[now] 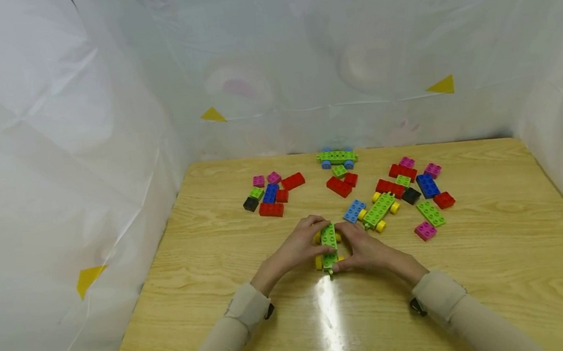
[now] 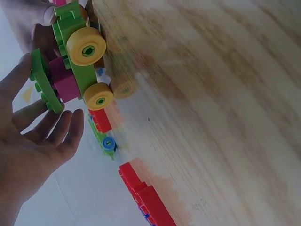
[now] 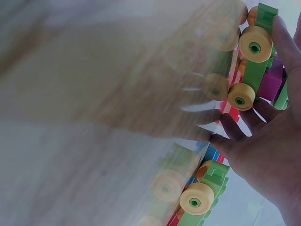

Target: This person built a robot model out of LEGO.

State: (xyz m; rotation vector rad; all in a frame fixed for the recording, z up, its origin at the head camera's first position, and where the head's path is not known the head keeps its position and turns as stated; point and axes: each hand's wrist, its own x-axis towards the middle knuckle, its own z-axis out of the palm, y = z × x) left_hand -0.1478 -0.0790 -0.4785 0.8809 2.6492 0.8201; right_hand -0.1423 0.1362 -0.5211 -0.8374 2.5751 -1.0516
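A green toy car base with yellow wheels (image 2: pixel 84 77) stands on the table between the hands. A magenta brick (image 2: pixel 64 82) sits on it, with a green plate (image 2: pixel 44 82) on top of the brick. My left hand (image 1: pixel 300 246) pinches the green plate, its thumb at one part and fingers farther along. From the right side, my right hand (image 1: pixel 365 247) holds the car lengthwise, thumb at the near end and fingers toward the far end. A second green car base with yellow wheels (image 1: pixel 380 209) is just right of the right hand.
Beyond the hands lie a light blue plate (image 1: pixel 355 211), red bricks (image 1: pixel 339 187) and a green car base with blue wheels (image 1: pixel 337 157). One group of loose bricks, including a blue brick (image 1: pixel 270 193), is left; another, with a green plate (image 1: pixel 431 213), is right. White sheeting (image 1: pixel 299 52) surrounds the table.
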